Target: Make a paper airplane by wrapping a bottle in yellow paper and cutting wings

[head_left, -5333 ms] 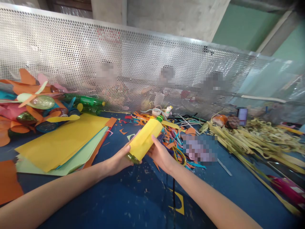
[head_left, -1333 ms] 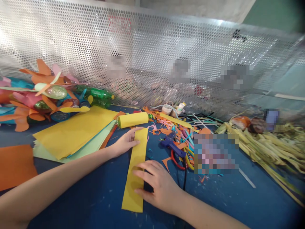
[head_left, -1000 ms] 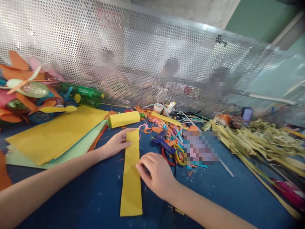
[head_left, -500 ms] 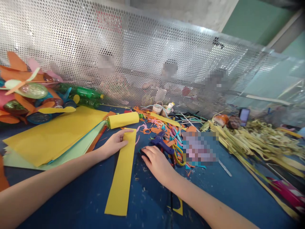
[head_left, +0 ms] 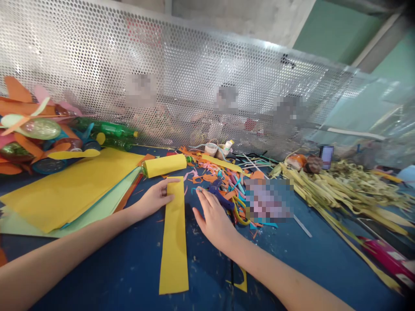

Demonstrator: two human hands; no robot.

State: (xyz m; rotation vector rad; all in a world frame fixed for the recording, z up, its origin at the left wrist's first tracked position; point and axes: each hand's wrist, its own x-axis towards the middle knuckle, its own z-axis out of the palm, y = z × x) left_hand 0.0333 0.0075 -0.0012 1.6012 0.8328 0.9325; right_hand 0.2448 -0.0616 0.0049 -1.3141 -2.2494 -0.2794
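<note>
My left hand (head_left: 158,196) has its thumb and fingers closed on the top left edge of a yellow strip (head_left: 175,246), paper or thin foam. The strip lies lengthwise on the blue table, its near end toward me. To its right, my right hand (head_left: 212,216) is held low with fingers stretched out and thumb apart, empty. Just beyond those fingers lies a purple glue gun (head_left: 222,196), partly hidden by the hand. Scissors with yellow handles (head_left: 241,211) are beside it. A bottle wrapped in yellow (head_left: 165,165) lies past the strip's far end.
Yellow and pale green sheets (head_left: 81,181) are stacked at left, below decorated bottles (head_left: 42,129). Coloured scraps (head_left: 210,170) cover the back middle. Dried husk strips (head_left: 330,190) and a pink object (head_left: 385,257) lie right. A perforated sheet (head_left: 194,77) stands behind; people are visible through it.
The strip's near end has swung right, so it lies straighter. My right hand's fingers have stretched out and lifted off a dark spot on the table. My left hand keeps its hold.
</note>
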